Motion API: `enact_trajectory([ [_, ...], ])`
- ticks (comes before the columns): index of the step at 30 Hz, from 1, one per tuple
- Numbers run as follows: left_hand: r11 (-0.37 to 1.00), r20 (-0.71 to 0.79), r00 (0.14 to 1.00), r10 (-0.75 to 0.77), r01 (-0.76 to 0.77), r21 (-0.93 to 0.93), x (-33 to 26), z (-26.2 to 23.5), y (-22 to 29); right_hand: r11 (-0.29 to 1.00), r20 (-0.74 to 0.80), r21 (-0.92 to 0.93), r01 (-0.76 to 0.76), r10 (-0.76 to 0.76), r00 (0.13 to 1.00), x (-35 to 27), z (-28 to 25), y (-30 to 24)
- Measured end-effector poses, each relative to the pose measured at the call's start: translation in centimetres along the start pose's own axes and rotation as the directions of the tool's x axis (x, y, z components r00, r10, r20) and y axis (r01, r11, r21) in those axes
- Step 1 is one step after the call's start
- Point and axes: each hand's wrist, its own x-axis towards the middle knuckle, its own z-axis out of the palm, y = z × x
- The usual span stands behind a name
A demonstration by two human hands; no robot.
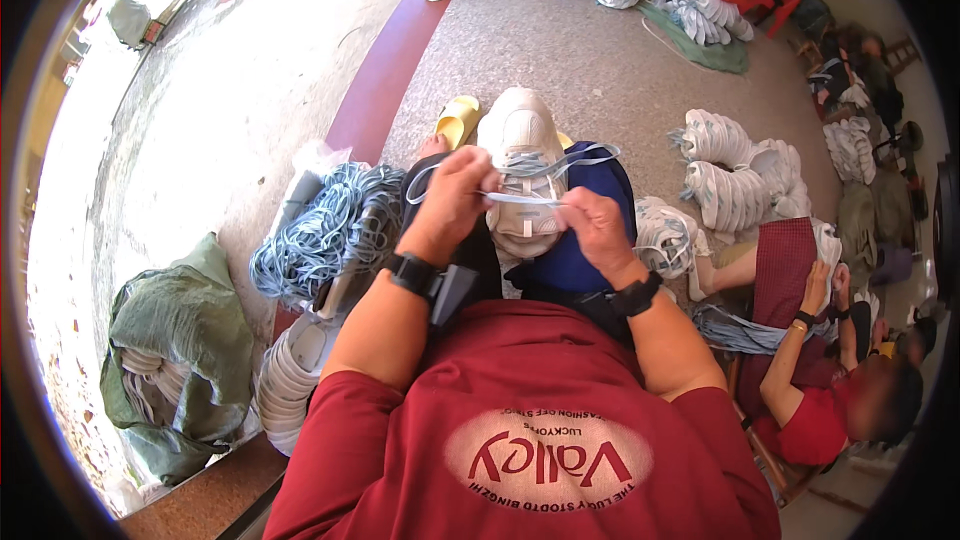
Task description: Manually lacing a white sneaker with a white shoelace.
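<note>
Left hand (461, 186), right hand (598, 225), both pinching pale-blue lace (525, 201), fingers closed, one white shoe (518, 128) beneath, one lace heap (330, 235) leftward

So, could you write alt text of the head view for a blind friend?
A person's left hand and right hand hold a pale blue lace across a white sneaker. A heap of blue laces lies at left; stacked white shoes and a seated co-worker are at right.

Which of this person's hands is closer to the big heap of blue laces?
Left. The left hand is right of the heap of blue laces, apart from it, by the left side of the white shoe; the right hand is farther off, by the shoe's right side.
</note>
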Motion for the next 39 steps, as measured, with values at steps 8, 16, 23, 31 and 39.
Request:
enact_trajectory([
  [8,0.833,-0.698,0.597,0.394,-0.554,-0.004,-16.5,-27.3,10.0,0.861,-0.624,0.506,-0.044,0.401,0.671,-16.3,-20.2,7.8],
  [16,0.377,-0.303,0.63,0.715,0.018,0.926,-7.4,-16.6,3.0,0.869,-0.35,-0.437,-0.232,0.073,0.934,-5.6,-10.1,6.0],
  [23,0.129,0.111,0.907,0.406,-0.177,0.976,0.0,-2.4,1.2,0.965,-0.186,-0.197,-0.173,0.137,0.973,2.7,-1.9,2.9],
  [31,0.192,0.125,0.933,0.336,-0.198,0.961,2.1,-1.0,0.3,0.97,-0.04,-0.159,-0.186,0.182,0.983,3.6,-0.9,2.4],
  [39,0.783,0.096,0.995,0.009,-0.067,0.619,1.7,0.6,2.0,0.962,-0.026,-0.225,-0.154,0.152,0.988,3.2,-0.9,2.3],
])
